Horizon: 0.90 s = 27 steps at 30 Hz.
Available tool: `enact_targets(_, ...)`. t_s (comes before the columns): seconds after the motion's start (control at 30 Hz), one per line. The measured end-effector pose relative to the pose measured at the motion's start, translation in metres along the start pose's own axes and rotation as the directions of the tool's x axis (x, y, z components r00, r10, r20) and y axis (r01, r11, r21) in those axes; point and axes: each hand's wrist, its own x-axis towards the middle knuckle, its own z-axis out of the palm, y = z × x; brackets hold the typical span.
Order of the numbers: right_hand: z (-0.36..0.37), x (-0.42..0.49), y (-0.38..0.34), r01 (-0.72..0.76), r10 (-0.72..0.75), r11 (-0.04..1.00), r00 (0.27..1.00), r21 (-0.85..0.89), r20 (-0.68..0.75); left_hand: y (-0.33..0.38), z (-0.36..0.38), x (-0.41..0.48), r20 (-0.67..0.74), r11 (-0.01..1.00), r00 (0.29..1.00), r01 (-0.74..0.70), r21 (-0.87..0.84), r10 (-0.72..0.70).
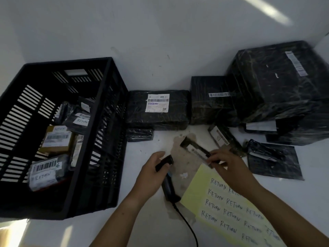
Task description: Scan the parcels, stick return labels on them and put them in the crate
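Head view: right of the black slatted plastic crate [106,111], the left hand [153,175] grips a black corded scanner [168,188], and the right hand [227,164] pinches a slim black-wrapped parcel [188,144] (white barcode label [198,152] up); I'd aim squarely and keep it flat.

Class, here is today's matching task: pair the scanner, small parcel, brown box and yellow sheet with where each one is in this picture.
Things: 1 scanner; 2 small parcel; 3 brown box; 4 yellow sheet.
Places: A in the crate; B in the right hand; C flat on the table; D in the left hand.
Pairs: 1-D, 2-B, 3-A, 4-C.
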Motion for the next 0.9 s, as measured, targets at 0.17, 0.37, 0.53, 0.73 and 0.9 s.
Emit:
enact_targets(0.17, 0.021, -0.022, -0.044, -0.072, 0.051, 0.98, 0.992, 0.187, 0.116, 0.006, -0.019, -0.005, 0.086, 0.969, 0.991, 0.123, -0.215, -0.107)
enact_targets(0.37, 0.059, -0.023, -0.076, -0.116, 0.061, 0.971, 0.966, 0.209, 0.25, -0.007, -0.044, -0.031, 0.095, 0.952, 0.984, 0.172, -0.254, -0.153)
enact_targets(0.53, 0.107, -0.009, -0.067, -0.34, 0.336, 0.867, 0.939, 0.364, 0.077, -0.033, -0.065, -0.044, -0.157, 0.863, 0.956, 0.143, -0.485, -0.246)
enact_targets(0.73, 0.181, -0.005, -0.036, -0.369, 0.376, 0.927, 0.898, -0.074, 0.23, -0.046, -0.078, -0.055, -0.198, 0.823, 0.937, 0.136, -0.552, -0.288)
enact_targets(0.9, 0.2, 0.004, -0.036, -0.349, 0.386, 0.908, 0.913, -0.233, 0.134, -0.044, -0.082, -0.052, -0.183, 0.799, 0.938, 0.135, -0.586, -0.293)
